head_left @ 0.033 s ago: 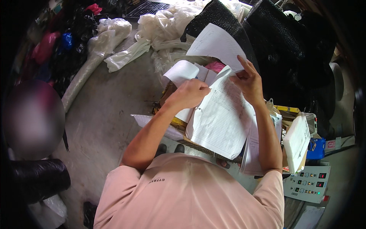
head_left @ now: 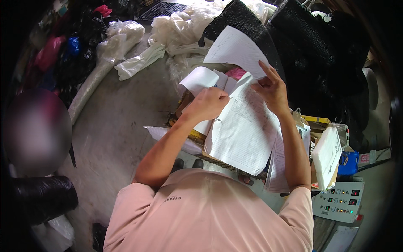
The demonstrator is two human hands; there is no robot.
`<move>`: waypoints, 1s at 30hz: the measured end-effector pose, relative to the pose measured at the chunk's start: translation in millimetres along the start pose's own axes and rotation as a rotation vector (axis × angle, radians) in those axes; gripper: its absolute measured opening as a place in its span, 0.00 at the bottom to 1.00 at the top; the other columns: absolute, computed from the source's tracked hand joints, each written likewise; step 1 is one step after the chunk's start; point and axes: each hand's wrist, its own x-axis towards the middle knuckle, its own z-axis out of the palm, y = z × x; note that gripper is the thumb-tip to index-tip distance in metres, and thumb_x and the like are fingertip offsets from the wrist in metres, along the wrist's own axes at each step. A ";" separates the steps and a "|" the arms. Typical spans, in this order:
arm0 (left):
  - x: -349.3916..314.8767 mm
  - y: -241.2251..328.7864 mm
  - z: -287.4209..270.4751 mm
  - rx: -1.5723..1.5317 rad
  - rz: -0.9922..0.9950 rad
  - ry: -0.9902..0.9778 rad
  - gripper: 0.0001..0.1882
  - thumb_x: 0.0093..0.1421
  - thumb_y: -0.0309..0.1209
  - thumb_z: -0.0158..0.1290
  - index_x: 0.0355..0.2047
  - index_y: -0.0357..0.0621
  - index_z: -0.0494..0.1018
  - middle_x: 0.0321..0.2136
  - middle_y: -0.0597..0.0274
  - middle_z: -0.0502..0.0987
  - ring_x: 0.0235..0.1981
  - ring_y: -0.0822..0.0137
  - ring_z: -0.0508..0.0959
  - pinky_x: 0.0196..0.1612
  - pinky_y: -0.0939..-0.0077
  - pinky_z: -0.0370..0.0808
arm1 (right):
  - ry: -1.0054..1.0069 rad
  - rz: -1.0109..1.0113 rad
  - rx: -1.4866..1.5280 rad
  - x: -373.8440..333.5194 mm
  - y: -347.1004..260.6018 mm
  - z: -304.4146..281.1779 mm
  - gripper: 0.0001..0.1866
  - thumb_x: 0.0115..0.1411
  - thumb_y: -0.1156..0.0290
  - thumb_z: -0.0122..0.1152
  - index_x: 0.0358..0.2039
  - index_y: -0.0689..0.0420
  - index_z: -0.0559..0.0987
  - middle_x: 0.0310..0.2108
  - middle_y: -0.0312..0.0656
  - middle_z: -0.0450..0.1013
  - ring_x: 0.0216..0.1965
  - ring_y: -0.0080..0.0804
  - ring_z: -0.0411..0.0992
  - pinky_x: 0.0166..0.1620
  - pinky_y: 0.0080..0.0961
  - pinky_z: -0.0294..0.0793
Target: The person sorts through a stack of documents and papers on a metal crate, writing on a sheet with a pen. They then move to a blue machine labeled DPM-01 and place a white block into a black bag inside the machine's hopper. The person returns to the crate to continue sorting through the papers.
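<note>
Item: your left hand (head_left: 206, 104), fingers curled shut, pinching the upper left edge of a stack of ruled paper sheets (head_left: 245, 134). The knuckles face the camera; the fingertips are hidden under the paper.

Item: your right hand (head_left: 272, 89), fingers narrow and partly extended, gripping the top edge of the same sheets, with a single white sheet (head_left: 237, 50) lifted and fanned upward just above it.

Item: the ruled sheets, hanging tilted between both hands, drooping toward your chest, faint lines and grey smudges on the front page. They lie over a cluttered desk (head_left: 197, 136) whose edge shows yellow beneath.

Item: further loose papers (head_left: 201, 80), curled, just behind the left hand, beside something pink (head_left: 236, 73).

Item: a white bundle of pages (head_left: 327, 155), standing on edge to the right of your right forearm.

Item: a control panel (head_left: 339, 200) with small buttons, lower right, near a blue object (head_left: 348, 164).

Item: black mesh rolls (head_left: 310, 50), behind the papers, upper right.

Item: clear plastic bags and sheeting (head_left: 126, 46), heaped on the concrete floor (head_left: 113, 126), upper left.
</note>
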 end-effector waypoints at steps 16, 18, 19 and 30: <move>-35.5 16.8 8.2 0.366 0.134 0.401 0.12 0.61 0.27 0.68 0.44 0.44 0.83 0.44 0.56 0.82 0.43 0.48 0.86 0.47 0.54 0.81 | 0.105 -0.247 -0.431 2.2 23.8 41.1 0.45 0.56 0.74 0.79 0.73 0.64 0.69 0.75 0.50 0.63 0.63 0.43 0.79 0.63 0.36 0.80; -45.0 15.4 1.3 0.315 0.182 0.445 0.09 0.61 0.27 0.68 0.42 0.43 0.84 0.41 0.57 0.83 0.41 0.50 0.86 0.46 0.57 0.81 | 0.158 -0.233 -0.456 3.6 4.1 23.3 0.46 0.57 0.72 0.80 0.73 0.64 0.68 0.75 0.50 0.64 0.64 0.44 0.78 0.64 0.37 0.80; -54.2 10.6 -4.8 0.288 0.220 0.484 0.08 0.61 0.27 0.68 0.41 0.43 0.85 0.39 0.58 0.83 0.40 0.52 0.86 0.45 0.58 0.81 | 0.152 -0.157 -0.379 1.8 -14.2 15.6 0.46 0.57 0.70 0.81 0.73 0.64 0.68 0.75 0.50 0.63 0.62 0.45 0.79 0.63 0.36 0.81; -87.6 9.9 0.9 0.366 0.325 0.224 0.18 0.56 0.32 0.73 0.47 0.44 0.88 0.52 0.60 0.84 0.51 0.55 0.80 0.58 0.60 0.77 | 0.571 -0.392 -0.233 -79.0 -83.2 -114.5 0.35 0.65 0.71 0.75 0.72 0.50 0.75 0.71 0.48 0.71 0.64 0.43 0.79 0.66 0.45 0.81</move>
